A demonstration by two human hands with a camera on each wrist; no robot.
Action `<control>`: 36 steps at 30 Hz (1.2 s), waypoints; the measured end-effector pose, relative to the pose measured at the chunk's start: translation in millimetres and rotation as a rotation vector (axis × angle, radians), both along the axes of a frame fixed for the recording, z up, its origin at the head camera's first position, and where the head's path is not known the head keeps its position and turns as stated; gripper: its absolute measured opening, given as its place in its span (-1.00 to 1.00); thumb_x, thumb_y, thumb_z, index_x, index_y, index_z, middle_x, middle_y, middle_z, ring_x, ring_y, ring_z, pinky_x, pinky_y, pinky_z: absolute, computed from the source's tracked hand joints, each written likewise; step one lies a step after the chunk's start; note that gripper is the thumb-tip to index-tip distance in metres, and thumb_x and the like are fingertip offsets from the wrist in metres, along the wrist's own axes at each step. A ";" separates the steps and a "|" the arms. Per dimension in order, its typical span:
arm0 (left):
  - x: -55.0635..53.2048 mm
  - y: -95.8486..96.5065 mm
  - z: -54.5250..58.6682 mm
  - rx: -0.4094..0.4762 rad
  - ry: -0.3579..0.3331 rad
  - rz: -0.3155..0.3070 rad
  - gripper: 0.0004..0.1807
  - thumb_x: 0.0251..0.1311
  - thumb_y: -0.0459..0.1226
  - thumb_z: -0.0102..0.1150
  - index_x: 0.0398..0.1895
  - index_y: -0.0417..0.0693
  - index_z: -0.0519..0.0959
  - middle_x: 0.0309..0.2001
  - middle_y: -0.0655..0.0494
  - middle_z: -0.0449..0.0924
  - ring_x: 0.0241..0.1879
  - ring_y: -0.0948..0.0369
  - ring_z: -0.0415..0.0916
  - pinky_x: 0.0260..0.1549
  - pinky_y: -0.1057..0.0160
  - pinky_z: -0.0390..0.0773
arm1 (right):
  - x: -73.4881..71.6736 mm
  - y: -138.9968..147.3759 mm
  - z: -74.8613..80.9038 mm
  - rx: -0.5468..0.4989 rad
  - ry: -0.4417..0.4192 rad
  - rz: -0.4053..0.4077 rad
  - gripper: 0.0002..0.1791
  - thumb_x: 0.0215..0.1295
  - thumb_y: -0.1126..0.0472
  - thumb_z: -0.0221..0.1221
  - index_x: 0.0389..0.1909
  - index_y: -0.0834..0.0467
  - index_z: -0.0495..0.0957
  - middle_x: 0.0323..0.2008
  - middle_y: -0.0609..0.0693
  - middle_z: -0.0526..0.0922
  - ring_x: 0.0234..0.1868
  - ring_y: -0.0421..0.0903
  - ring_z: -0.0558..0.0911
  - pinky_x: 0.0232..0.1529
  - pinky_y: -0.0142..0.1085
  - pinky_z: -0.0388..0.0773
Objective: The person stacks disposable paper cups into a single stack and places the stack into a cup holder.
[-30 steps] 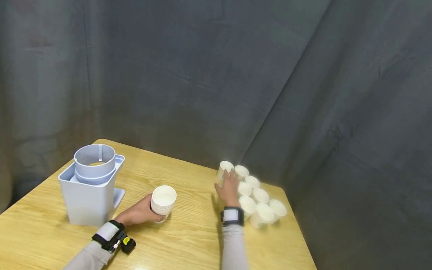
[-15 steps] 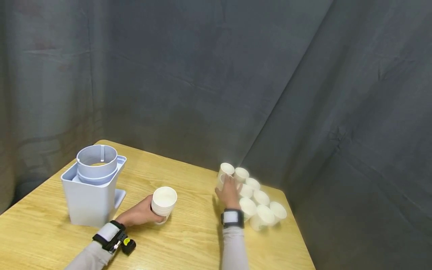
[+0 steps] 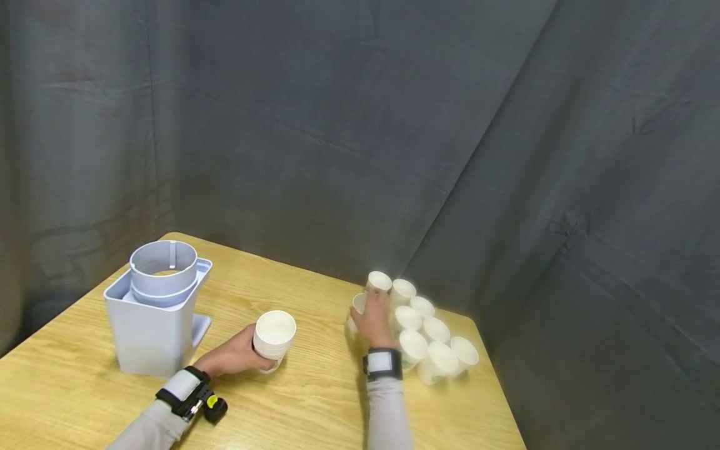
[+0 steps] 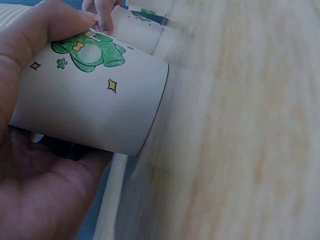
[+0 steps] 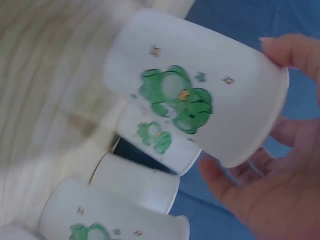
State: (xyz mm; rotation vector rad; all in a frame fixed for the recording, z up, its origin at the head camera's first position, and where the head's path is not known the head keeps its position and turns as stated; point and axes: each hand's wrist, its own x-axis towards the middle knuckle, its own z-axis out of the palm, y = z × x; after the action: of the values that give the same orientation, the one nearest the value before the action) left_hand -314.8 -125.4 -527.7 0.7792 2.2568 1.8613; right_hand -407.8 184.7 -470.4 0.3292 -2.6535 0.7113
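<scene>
In the head view my left hand (image 3: 233, 354) grips a stack of nested white paper cups (image 3: 274, 330) upright at the middle of the table. The left wrist view shows the outer paper cup (image 4: 95, 107) of that stack, printed with a green bear, between thumb and fingers. At the group's left side, my right hand (image 3: 374, 320) holds a single paper cup (image 3: 357, 305). In the right wrist view this paper cup (image 5: 220, 65) has the same green bear, and the thumb and fingers hold it near its rim.
Several white paper cups (image 3: 436, 329) stand upright and close together right of my right hand. A light grey square container (image 3: 147, 337) with a round ring (image 3: 160, 284) on top stands at the left of the wooden table (image 3: 315, 400). Dark curtains (image 3: 315, 125) hang behind.
My right hand has closed around a paper cup at the group's left edge and moved it slightly left, apart from the others. The left hand and its stack have stayed put.
</scene>
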 end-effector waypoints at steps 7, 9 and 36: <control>-1.5 1.3 2.7 0.000 0.006 -0.012 -0.11 -0.08 -0.36 0.52 0.37 -0.35 0.29 0.13 -0.16 0.56 0.13 -0.03 0.46 0.18 -0.07 0.37 | 8.2 -6.1 9.0 0.012 -0.159 0.108 -0.20 0.08 0.17 0.35 0.35 0.39 0.36 0.34 0.40 0.30 0.35 0.38 0.29 0.26 0.23 0.39; -1.7 2.1 2.9 -0.002 0.008 -0.008 -0.11 -0.08 -0.36 0.52 0.36 -0.35 0.30 0.13 -0.16 0.56 0.13 -0.03 0.46 0.19 -0.08 0.36 | 10.3 -7.2 11.6 0.027 -0.203 0.133 -0.23 0.10 0.14 0.32 0.33 0.39 0.39 0.28 0.37 0.39 0.27 0.33 0.40 0.24 0.19 0.42; 1.0 0.3 -0.2 -0.010 0.010 0.016 -0.12 -0.08 -0.36 0.52 0.35 -0.34 0.31 0.11 -0.14 0.57 0.11 0.02 0.49 0.17 0.03 0.40 | 35.0 -38.3 52.6 -0.280 0.113 0.415 -0.70 0.31 0.18 0.01 0.01 0.15 0.52 -0.09 0.05 0.54 -0.08 -0.06 0.48 -0.09 -0.16 0.51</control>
State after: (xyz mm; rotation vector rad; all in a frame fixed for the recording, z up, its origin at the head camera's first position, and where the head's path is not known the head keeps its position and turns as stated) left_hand -313.8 -125.0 -527.9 0.7731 2.2830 1.8549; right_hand -372.8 146.3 -417.8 0.8257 -2.3572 1.1373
